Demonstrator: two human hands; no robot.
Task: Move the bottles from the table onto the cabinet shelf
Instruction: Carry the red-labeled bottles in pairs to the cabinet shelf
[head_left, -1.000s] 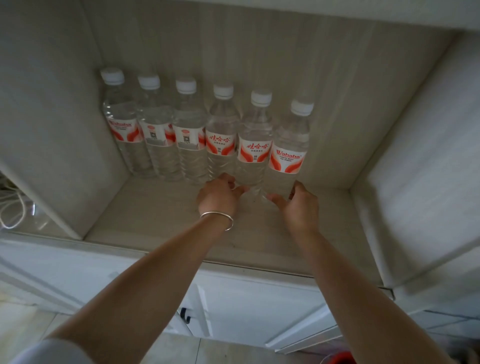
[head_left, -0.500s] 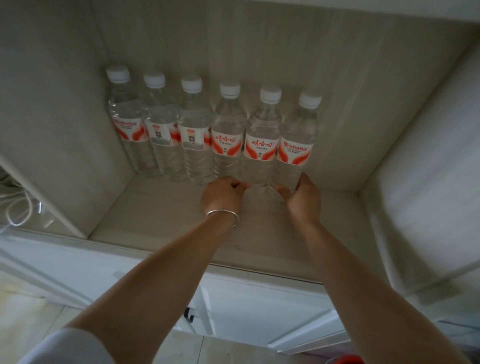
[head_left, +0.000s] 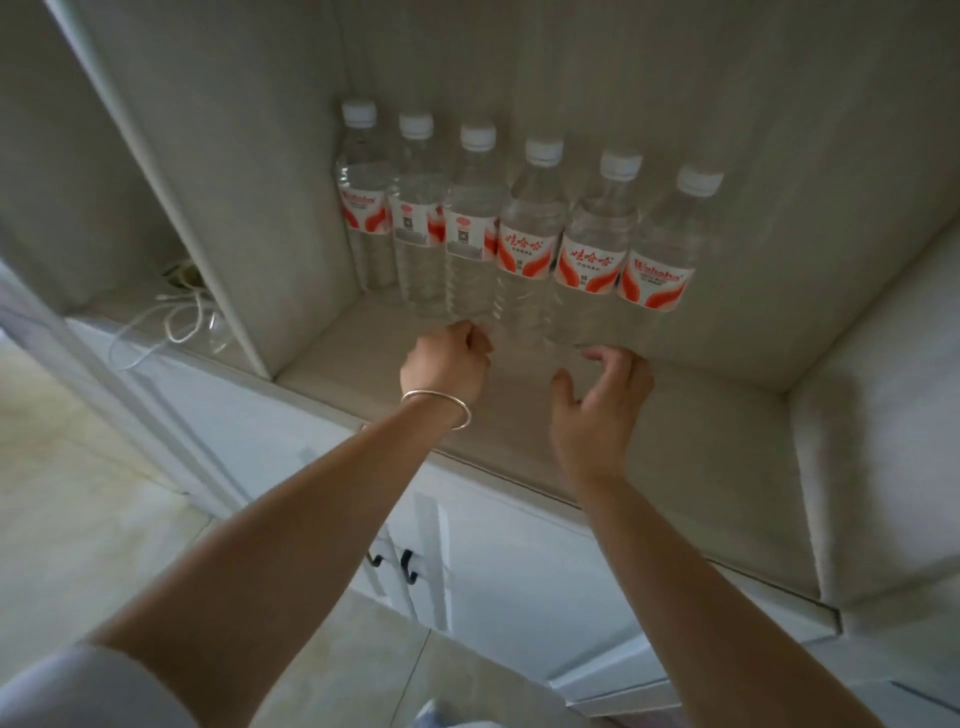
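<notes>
Six bottles (head_left: 519, 234) stand upright in one row on the cabinet shelf (head_left: 691, 431), set against the back wall, each touching or just beside its neighbour. All clear plastic, white caps, red-and-white labels (two labels at the left end of the row show a QR-type square, the rest show text).

Left hand (head_left: 447, 364) sits at the foot of the third bottle from the left, fingers curled in toward the palm, knuckles at the bottle base. Contact looks likely, but a real grasp around the bottle cannot be confirmed from this angle. A thin metal bangle (head_left: 441, 402) rings that wrist.

Right hand (head_left: 605, 395) is in front of the two rightmost bottles, fingers spread and loosely bent, thumb apart from the rest. Fingertips lie near the bottle bases; nothing is held in it.

Both forearms reach in from the bottom of the view over the shelf's front edge.

Left of the bottle bay, past a vertical divider (head_left: 208, 208), a white cable (head_left: 171, 322) lies coiled on the next section. Below the shelf, white cabinet doors carry two dark handles (head_left: 395, 564). Pale tile floor (head_left: 78, 493) shows at lower left.
</notes>
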